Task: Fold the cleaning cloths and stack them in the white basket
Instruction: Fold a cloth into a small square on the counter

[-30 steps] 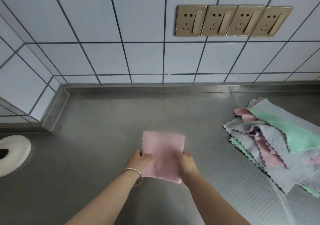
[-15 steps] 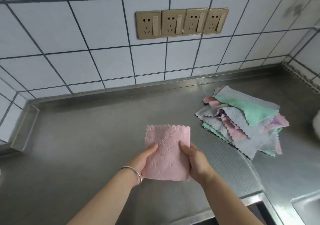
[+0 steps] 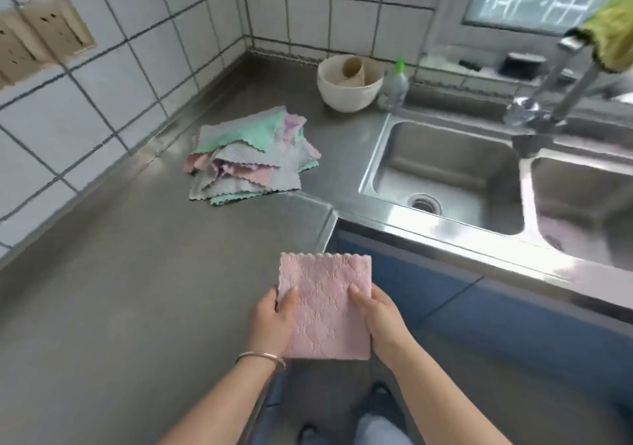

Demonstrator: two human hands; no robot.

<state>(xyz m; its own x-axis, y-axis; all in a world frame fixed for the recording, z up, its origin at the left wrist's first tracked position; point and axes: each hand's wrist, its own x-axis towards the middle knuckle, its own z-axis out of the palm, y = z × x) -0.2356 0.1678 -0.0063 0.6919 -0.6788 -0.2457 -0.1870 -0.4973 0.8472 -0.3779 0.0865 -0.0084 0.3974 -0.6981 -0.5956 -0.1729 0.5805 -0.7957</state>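
No text, label, brand or number can be read anywhere; the bottle [image 3: 394, 84] by the sink [image 3: 442, 173] is too blurred.

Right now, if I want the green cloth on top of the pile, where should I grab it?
Pinch the green cloth at its zigzag corner that pokes out toward the sink, coming from above on that side. It lies flat on top of the pile, and that corner looks free of the others, so it should probably lift off alone. Both hands are busy holding the pink cloth.
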